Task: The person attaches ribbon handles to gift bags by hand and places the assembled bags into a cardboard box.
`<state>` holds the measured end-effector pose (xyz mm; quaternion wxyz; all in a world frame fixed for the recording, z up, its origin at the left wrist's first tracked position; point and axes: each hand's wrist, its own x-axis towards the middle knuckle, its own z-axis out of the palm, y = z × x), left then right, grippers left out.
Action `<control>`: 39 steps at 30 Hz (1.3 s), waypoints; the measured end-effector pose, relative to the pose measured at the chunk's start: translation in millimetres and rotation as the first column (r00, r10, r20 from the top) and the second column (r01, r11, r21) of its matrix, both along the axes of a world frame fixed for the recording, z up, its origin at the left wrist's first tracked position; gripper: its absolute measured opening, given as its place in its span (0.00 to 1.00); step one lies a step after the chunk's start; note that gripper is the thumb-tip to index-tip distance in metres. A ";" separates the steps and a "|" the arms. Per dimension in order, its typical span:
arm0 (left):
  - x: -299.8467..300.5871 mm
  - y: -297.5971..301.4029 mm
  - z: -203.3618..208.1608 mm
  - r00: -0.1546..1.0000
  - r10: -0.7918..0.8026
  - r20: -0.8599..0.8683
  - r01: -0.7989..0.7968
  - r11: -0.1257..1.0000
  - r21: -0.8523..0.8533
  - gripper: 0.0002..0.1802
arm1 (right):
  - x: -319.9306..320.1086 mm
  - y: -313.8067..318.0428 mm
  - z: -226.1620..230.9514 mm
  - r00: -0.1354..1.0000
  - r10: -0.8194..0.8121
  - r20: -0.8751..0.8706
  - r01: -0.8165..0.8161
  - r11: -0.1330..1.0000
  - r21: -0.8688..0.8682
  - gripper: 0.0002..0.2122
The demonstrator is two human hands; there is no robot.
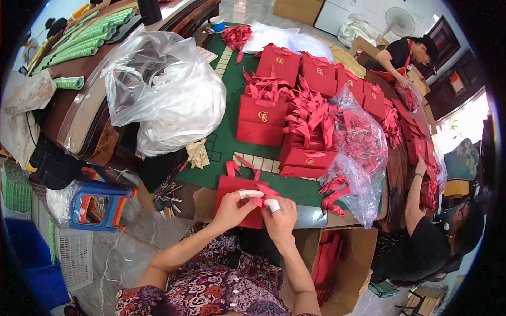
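Observation:
In front of me a red paper gift bag (231, 185) lies at the near edge of the green table, its ribbon loops standing up at the far end. My left hand (235, 209) is over its middle, fingers closed on the red ribbon (260, 200). From the other side my right hand (280, 217) pinches the same ribbon, and the fingertips of both hands almost meet. White wraps cover a finger on each hand. The fingers hide part of the ribbon. Ahead stand several finished-looking red gift bags (259, 131) with gold emblems.
Loose red ribbons (311, 118) and a clear plastic bag of ribbons (358, 139) lie right of the bags. A large plastic bag of white material (179, 100) sits left. Below right, a cardboard box (361, 258) holds red pieces. Two other people work along the right side.

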<state>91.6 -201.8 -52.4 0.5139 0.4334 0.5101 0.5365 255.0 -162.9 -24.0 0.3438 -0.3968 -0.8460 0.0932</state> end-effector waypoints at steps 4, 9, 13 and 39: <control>-0.4 -6.3 -0.7 0.982 0.024 0.186 -0.009 0.996 -0.084 0.17 | -6.0 -7.5 -6.8 0.999 -0.025 -0.040 0.024 0.999 -0.030 0.11; -3.5 -16.4 -1.2 0.637 0.121 0.761 0.068 0.975 -0.211 0.18 | -6.9 -16.7 -13.7 0.992 -0.117 0.036 0.121 0.984 -0.127 0.11; -5.3 -20.2 2.6 0.718 0.163 0.677 0.057 0.955 -0.290 0.18 | -2.8 -16.0 -12.7 0.995 -0.094 0.044 0.098 0.990 -0.098 0.11; -81.9 20.3 1.8 0.502 0.083 -0.861 0.090 0.985 0.148 0.17 | -60.1 2.7 -21.0 0.972 -0.120 -0.202 0.011 0.882 -0.471 0.06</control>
